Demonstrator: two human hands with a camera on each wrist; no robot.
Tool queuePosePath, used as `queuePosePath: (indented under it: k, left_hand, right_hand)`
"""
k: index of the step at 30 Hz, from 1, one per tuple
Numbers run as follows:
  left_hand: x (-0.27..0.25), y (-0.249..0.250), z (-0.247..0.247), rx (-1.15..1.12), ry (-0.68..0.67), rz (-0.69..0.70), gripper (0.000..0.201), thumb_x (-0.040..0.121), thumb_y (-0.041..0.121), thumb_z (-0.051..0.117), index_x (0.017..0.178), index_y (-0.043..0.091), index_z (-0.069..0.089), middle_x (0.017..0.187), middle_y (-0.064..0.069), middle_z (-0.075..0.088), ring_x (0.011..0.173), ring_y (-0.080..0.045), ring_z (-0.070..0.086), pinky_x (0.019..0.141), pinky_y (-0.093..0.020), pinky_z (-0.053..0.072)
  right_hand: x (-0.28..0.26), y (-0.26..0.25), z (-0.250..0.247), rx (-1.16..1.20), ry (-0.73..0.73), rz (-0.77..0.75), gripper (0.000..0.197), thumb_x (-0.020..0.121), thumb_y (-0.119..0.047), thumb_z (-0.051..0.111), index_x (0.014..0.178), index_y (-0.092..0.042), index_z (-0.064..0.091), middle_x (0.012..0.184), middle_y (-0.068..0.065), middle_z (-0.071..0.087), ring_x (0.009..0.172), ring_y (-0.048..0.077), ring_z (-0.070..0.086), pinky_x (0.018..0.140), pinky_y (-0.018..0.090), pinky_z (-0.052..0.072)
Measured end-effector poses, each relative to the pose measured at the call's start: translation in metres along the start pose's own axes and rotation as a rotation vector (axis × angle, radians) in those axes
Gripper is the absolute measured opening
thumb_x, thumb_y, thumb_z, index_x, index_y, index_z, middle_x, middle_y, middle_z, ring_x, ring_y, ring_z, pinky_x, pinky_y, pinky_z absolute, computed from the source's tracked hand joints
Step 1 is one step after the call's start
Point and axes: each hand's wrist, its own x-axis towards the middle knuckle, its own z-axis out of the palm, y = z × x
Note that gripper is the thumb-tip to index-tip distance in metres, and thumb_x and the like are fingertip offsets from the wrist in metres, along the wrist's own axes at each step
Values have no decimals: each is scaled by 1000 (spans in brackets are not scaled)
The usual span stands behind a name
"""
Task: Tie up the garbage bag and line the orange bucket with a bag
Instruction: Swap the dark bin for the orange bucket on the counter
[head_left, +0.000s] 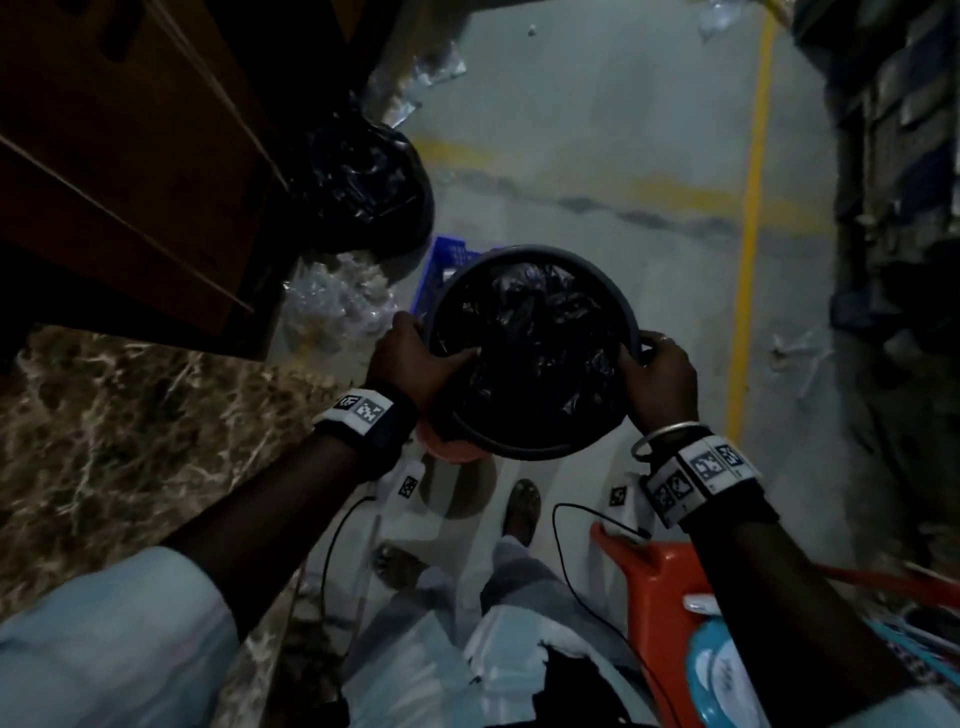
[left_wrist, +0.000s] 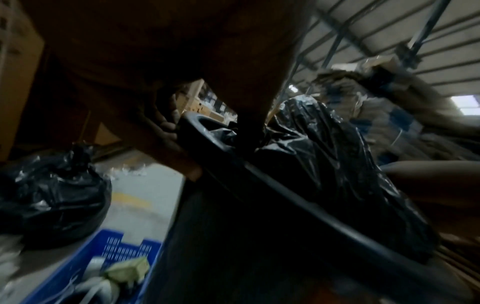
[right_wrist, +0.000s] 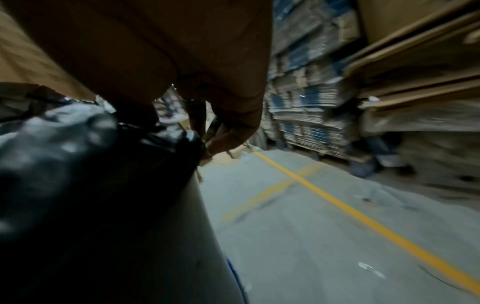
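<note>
Both hands, left (head_left: 410, 358) and right (head_left: 657, 371), grip the bag-lined bucket (head_left: 457, 444) by its rim; tied garbage bag (head_left: 363, 182) and blue crate (head_left: 441, 265) stand beyond.

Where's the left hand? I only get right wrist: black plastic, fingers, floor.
Observer: The left hand grips the grey rim ring of the orange bucket, thumb over the black liner bag.
Operator: Bucket on the floor?
Observer: No. It's held up and tilted toward the head camera, with the right hand on the opposite rim.
Operator: Old bag?
Observer: A full black garbage bag sits on the floor beside a blue crate. Its top looks bunched; the knot is unclear.
</note>
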Motion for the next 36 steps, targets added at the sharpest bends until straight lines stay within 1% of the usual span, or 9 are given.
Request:
queuePosePath:
  k: [4, 7, 12, 17, 26, 28, 31, 34, 36]
  left_hand:
    - [28, -1, 65, 15, -88, -49, 67, 66, 52, 82, 110, 8, 58, 105, -10, 70, 97, -23, 66, 72, -27, 42]
    - [55, -23, 112, 70, -202, -87, 68, 56, 69, 76, 100, 18, 70, 97, -4, 76, 91, -21, 71, 72, -27, 50]
    - [99, -75, 182, 135, -284, -87, 42, 54, 63, 71, 73, 25, 72, 77, -1, 76, 76, -21, 71, 74, -36, 60]
    - [132, -120, 240, 72, -337, -52, 17, 76, 27, 72, 80, 10, 75, 83, -14, 75, 81, -32, 71, 75, -41, 59]
    - [192, -206, 352, -30, -476, -158, 15, 65, 29, 53, 64, 16, 61, 84, -28, 70, 78, -33, 62, 78, -41, 50]
    - [203, -226, 377, -59, -500, -214, 10, 66, 25, 56, 56, 21, 54, 72, -24, 66, 68, -29, 57, 72, -41, 48]
    - [215, -252, 403, -110, -536, -319, 5, 63, 17, 62, 63, 21, 59, 57, -7, 55, 54, -25, 51, 62, -36, 43]
    - [227, -275, 425, -205, -544, -401, 16, 70, 5, 63, 86, 7, 65, 64, -7, 55, 56, -25, 50, 55, -33, 44]
    - [233, -288, 439, -189, -557, -433, 21, 77, 4, 63, 98, 6, 64, 75, -13, 62, 67, -25, 56, 65, -40, 53]
  right_hand:
    - [31, 62, 19, -7, 16, 158, 36, 85, -31, 59, 116, -14, 65, 108, 17, 70, 102, 34, 66, 87, 37, 52]
    - [50, 105, 42, -14, 4, 271, 37, 82, -21, 57, 117, -18, 64, 110, 19, 68, 105, 36, 64, 91, 41, 53]
    - [72, 168, 85, -75, 3, 369, 39, 81, -12, 57, 118, -20, 66, 112, 18, 68, 106, 34, 64, 91, 37, 50]
    - [93, 229, 137, -123, -4, 410, 40, 84, -13, 56, 122, -21, 65, 114, 17, 68, 109, 35, 63, 92, 38, 50]
    - [140, 331, 228, -153, 18, 500, 40, 84, -13, 53, 120, -24, 65, 117, 13, 67, 111, 33, 62, 91, 37, 49]
    - [150, 350, 245, -170, 13, 502, 40, 84, -11, 53, 120, -24, 65, 117, 13, 68, 111, 33, 62, 90, 36, 49]
    - [162, 376, 269, -188, -3, 490, 40, 83, -9, 54, 118, -25, 66, 115, 11, 70, 109, 33, 64, 88, 35, 50]
    - [171, 401, 293, -197, -40, 473, 40, 83, -9, 56, 117, -25, 66, 114, 11, 71, 106, 33, 65, 88, 35, 50]
    - [176, 416, 309, -195, -58, 460, 39, 82, -9, 58, 117, -24, 67, 114, 11, 71, 106, 33, 65, 89, 35, 49]
